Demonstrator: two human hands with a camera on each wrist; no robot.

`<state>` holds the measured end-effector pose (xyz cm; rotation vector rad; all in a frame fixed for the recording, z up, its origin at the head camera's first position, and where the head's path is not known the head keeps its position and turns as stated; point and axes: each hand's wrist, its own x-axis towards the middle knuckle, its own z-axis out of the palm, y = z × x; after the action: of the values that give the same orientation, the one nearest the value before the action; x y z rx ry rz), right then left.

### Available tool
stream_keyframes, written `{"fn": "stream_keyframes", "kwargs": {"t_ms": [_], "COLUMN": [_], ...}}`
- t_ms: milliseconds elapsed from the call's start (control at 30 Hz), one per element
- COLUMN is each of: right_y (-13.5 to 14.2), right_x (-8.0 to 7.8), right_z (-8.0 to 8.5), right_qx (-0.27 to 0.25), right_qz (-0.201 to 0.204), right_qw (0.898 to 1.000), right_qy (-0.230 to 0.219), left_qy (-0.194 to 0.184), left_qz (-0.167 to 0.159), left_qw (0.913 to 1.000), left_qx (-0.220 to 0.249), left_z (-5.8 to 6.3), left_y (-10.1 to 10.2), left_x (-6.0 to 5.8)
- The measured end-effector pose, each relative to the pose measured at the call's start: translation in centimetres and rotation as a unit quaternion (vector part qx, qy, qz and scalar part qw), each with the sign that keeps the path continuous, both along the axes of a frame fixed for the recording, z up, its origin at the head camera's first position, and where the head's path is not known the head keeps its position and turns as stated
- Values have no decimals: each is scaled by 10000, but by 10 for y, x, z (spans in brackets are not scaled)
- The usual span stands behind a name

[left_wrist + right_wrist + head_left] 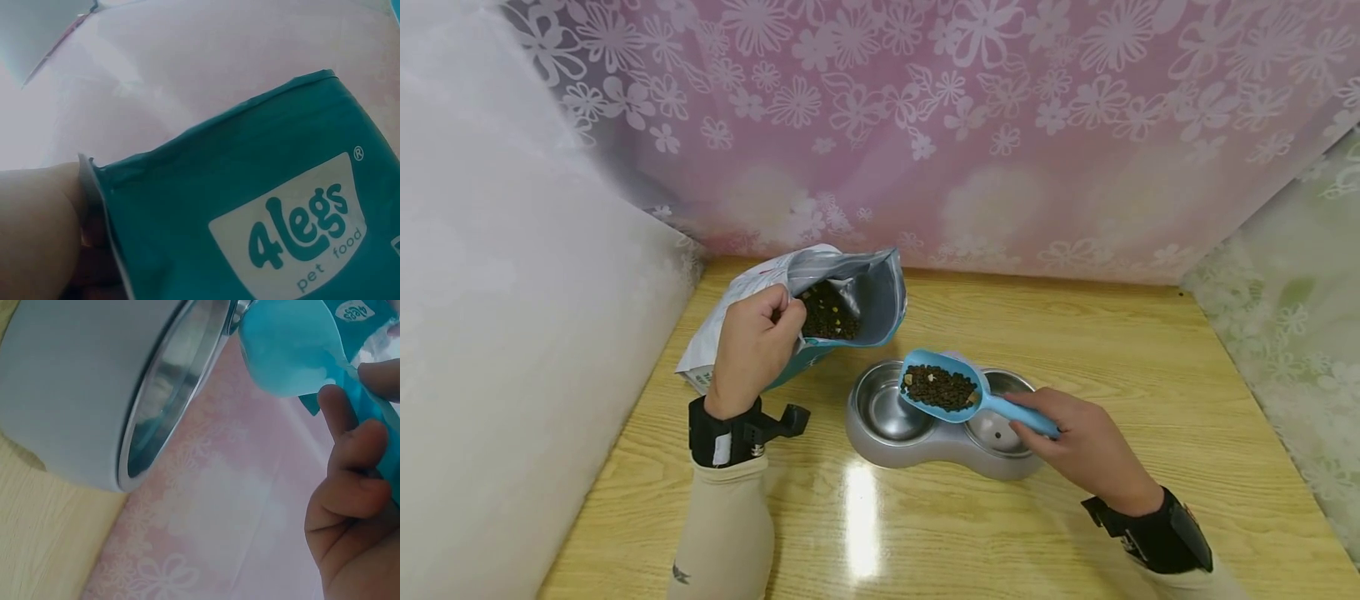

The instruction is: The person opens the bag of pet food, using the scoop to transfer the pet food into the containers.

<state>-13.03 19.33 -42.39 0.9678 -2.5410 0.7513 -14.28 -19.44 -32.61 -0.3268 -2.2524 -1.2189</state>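
Note:
My left hand [754,346] grips the near edge of an opened pet food bag [880,312], tilted with its mouth facing right. Brown kibble [829,310] shows inside it. In the left wrist view the bag's teal side [169,219] bears the words "4Legs pet food". With my right hand [1086,442] I hold a blue scoop [1018,414] by its handle; a heap of kibble [940,387] with a few pale bits fills it. The scoop is over the middle of a grey double bowl [910,454], partly covering both steel dishes. Seen from the right wrist, fingers [350,500] curl round the handle.
A wooden table [1120,333] carries everything. Behind it hangs a pink flowered cloth [880,167]; a white sheet [535,292] stands on the left and a pale green flowered one [1292,292] on the right. Black camera straps [1165,533] circle both wrists.

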Motion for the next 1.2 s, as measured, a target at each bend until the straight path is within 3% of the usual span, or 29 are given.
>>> {"fn": "stream_keyframes", "kwargs": {"t_ms": [267,567,1200], "right_y": [-3,-6,-11], "right_x": [0,3,5], "right_z": [-3,-5,-8], "right_qx": [128,312,535], "right_qz": [233,320,357], "right_qw": [9996,9986,9968], "right_qy": [65,276,476], "left_qy": [9,-86,-74], "left_qz": [-15,-266,-191], "left_qw": [10000,9995,9997], "left_qx": [-5,119,102], "left_z": [2,1,3], "left_y": [1,0,0], "left_x": [0,0,2]}}
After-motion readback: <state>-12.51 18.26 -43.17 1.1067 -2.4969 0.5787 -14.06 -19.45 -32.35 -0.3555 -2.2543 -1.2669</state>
